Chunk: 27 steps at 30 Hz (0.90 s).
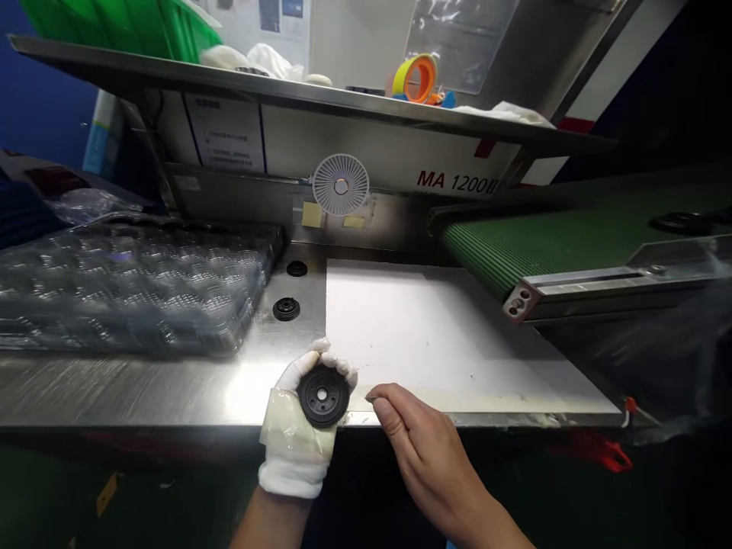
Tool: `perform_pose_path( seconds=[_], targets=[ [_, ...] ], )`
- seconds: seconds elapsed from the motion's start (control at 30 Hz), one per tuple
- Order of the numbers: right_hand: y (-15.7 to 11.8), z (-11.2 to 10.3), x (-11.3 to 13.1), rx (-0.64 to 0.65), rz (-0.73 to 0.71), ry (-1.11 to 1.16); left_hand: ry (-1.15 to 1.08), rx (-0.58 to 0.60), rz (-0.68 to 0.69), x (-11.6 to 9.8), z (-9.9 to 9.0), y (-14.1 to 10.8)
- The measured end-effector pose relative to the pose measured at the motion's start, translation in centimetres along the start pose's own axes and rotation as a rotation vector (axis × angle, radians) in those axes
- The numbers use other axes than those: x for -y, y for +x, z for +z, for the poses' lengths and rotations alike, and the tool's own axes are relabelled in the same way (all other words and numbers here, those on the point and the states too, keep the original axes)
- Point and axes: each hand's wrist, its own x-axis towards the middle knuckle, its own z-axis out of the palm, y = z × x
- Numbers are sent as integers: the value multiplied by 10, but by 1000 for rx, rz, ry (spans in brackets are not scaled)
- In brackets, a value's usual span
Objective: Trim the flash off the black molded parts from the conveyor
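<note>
Gloved left hand (296, 436), wrapped in clear film, is closed around a round black rubber part (323, 396), fingertips curled over its rim and its holed face upward. Bare right hand (426, 438) hovers just beside it, thumb and forefinger pinched together; whether they hold anything is too small to tell. Beyond lies a white sheet (400, 328) on the steel bench (171, 389), with two more black rubber parts (286, 309) standing near its left edge, beside stacked clear blister trays (131, 290). Farther right runs a green conveyor belt (515, 244). Above, a metal shelf (286, 90) carries an orange-and-yellow tape roll (415, 78).
</note>
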Motion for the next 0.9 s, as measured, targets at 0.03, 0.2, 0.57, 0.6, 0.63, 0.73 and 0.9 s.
perform_pose_path(
  seconds=[0.03,0.2,0.57,0.6,0.63,0.73,0.9],
  targets=[
    [0,0,-4,-11,-5,-3,-5,2,18,6,1,0],
    [1,8,-22,-72,-63,-69,59,9,88,32,5,5],
    [-10,30,-42,-184,-78,-151,166,18,144,56,1,24],
    [-12,30,-43,-178,-88,-137,171,12,155,58,2,25],
    [-12,30,-43,-174,-94,-122,177,8,164,58,4,25],
    [-10,22,-44,-200,-49,-80,189,13,183,60,9,25],
    [-2,14,-46,-244,0,-110,179,21,178,61,11,24]
  ],
)
